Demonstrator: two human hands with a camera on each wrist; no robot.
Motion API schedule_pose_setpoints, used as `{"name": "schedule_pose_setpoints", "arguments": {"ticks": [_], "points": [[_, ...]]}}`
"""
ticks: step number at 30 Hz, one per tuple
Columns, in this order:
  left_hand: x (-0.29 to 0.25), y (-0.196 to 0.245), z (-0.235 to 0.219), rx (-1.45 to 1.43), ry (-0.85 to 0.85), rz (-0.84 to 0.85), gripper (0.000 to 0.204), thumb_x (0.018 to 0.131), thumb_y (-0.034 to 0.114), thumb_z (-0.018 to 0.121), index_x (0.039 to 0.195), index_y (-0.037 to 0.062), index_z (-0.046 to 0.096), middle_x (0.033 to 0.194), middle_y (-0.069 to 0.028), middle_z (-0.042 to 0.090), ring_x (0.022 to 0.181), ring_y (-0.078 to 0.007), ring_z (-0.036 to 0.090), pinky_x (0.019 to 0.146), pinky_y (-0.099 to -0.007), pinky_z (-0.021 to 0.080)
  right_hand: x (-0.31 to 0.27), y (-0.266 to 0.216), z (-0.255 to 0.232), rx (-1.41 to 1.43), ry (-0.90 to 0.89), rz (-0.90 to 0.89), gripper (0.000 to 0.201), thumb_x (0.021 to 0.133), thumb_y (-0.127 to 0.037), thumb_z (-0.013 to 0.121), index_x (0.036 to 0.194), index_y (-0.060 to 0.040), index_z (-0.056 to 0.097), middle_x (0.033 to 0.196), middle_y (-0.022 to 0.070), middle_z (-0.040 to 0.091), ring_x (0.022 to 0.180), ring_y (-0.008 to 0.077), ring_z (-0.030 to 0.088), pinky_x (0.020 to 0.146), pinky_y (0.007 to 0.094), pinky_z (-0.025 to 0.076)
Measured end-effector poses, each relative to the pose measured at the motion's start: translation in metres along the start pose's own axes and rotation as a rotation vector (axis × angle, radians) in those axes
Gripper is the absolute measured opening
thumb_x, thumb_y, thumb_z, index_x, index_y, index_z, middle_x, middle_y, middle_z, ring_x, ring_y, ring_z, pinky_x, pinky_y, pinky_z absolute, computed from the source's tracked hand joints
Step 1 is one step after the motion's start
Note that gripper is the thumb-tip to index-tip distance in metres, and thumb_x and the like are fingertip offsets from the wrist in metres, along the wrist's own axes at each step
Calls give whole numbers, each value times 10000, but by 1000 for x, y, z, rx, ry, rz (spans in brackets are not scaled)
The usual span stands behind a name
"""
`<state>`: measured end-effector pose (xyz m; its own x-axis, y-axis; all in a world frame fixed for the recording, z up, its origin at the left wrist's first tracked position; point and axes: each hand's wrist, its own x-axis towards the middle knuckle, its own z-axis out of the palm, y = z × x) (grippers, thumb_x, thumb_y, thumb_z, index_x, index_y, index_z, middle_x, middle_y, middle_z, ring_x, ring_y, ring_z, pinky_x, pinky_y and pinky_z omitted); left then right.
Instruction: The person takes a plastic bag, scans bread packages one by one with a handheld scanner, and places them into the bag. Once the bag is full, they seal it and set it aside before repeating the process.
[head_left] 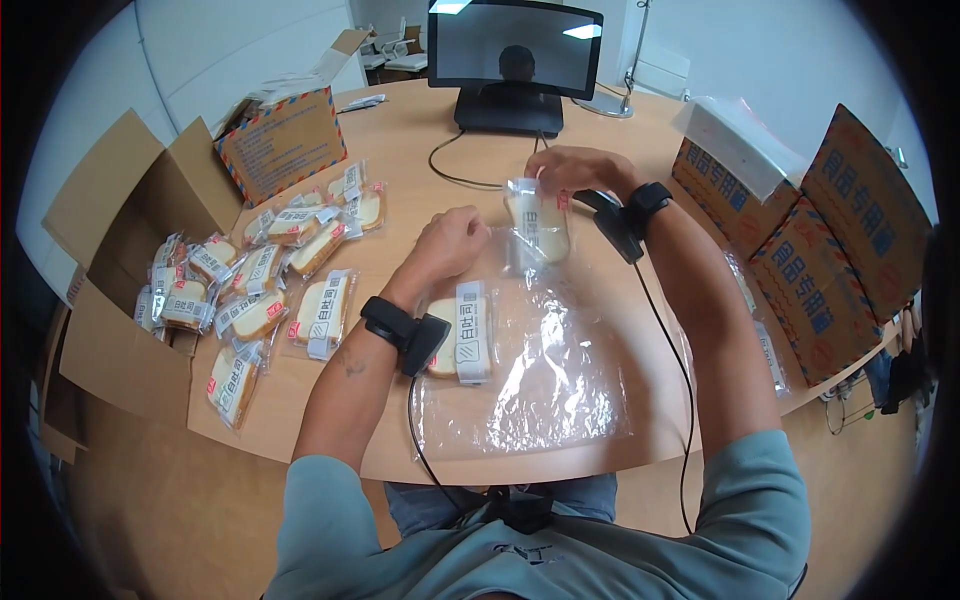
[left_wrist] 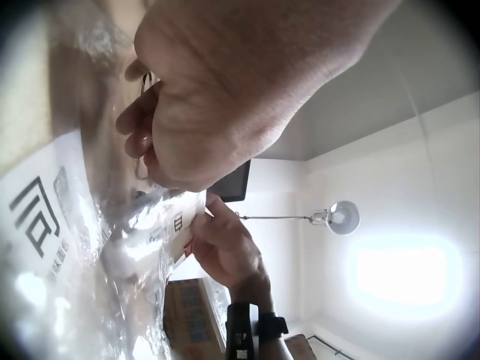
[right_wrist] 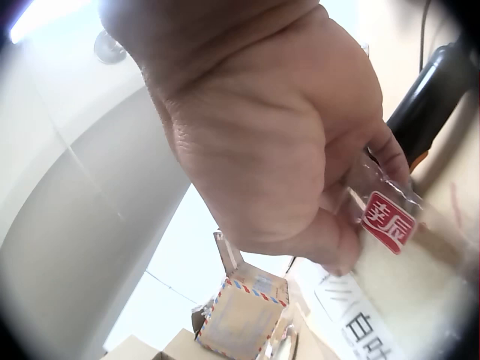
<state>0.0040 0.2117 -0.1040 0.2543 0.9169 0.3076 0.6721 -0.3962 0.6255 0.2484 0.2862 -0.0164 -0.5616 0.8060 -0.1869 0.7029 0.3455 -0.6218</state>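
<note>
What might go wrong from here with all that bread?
The wrapped bread is pinched at one end by the right hand, so it might slip. The clear bag lies rumpled, so its film might snag the bread. The packets heaped at left overlap, so a nudge might slide some.

On the worktop (head_left: 395,125), the monitor (head_left: 515,60) stands at twelve o'clock, lamp (head_left: 606,106) at one, cartons (head_left: 815,285) at three; bread packs (head_left: 255,272) lie toward nine; bag (head_left: 550,400) at six, single pack (head_left: 457,335) at its ten-o'clock corner.
</note>
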Motion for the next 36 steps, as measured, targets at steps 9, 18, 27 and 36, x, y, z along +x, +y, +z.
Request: {"name": "schedule_pose_setpoints", "arguments": {"ticks": [9,18,27,36], "points": [[0,-5,4,-25,-4,12,265,864,230,643,927,-25,674,821,-171,691,764,-269,668,712,-376,516,-3,-9,25,-372,-271,46,443,931,-446,578,982,-30,722,914,89,695,869,208,645,822,368,490],[0,-6,6,-55,-34,-8,320,857,269,671,956,-33,702,867,-194,710,811,-269,690,753,-366,525,-4,-11,47,-286,-151,-3,584,979,-529,509,973,15,723,920,152,726,856,244,682,842,380,500],[1,-15,10,6,9,33,299,835,240,681,990,-16,697,892,-193,710,859,-326,693,774,-409,533,-1,-10,40,-306,-376,-27,367,957,-341,630,979,10,734,827,115,742,752,201,717,726,328,560],[-26,-6,-70,378,210,-2,296,856,221,577,922,-56,661,963,-292,670,956,-453,639,870,-514,504,-3,69,29,-208,1009,-49,318,853,-220,666,1066,15,637,898,195,685,889,376,659,831,449,511]]}}
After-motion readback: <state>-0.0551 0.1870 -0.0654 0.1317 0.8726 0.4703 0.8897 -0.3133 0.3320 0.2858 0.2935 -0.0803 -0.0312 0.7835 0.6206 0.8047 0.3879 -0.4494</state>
